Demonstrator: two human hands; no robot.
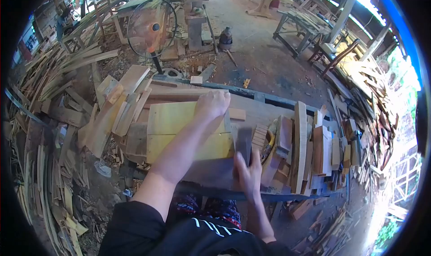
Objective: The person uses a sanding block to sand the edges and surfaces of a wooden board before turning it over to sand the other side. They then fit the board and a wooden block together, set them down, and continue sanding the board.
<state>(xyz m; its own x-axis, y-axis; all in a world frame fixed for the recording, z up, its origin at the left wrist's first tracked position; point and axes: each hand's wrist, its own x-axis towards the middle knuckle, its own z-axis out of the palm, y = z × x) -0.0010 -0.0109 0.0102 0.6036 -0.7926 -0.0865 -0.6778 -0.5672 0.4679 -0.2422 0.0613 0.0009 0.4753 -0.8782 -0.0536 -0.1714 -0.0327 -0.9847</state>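
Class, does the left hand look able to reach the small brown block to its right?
Probably yes: the small brown block lies near the left hand, and nothing seems in the way.

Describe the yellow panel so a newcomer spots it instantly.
Long workbench in front of the person; on it, the yellow panel, left hand at its far right corner. Unlike the narrower boards beside it, it's broad and squarish, with a crosswise seam.

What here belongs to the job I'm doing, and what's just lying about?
Likely the job:
- yellowish boards, under your left hand
- blurred dark piece at your right hand

Likely just around:
- fan
- crumpled plastic
- stacked sticks at left
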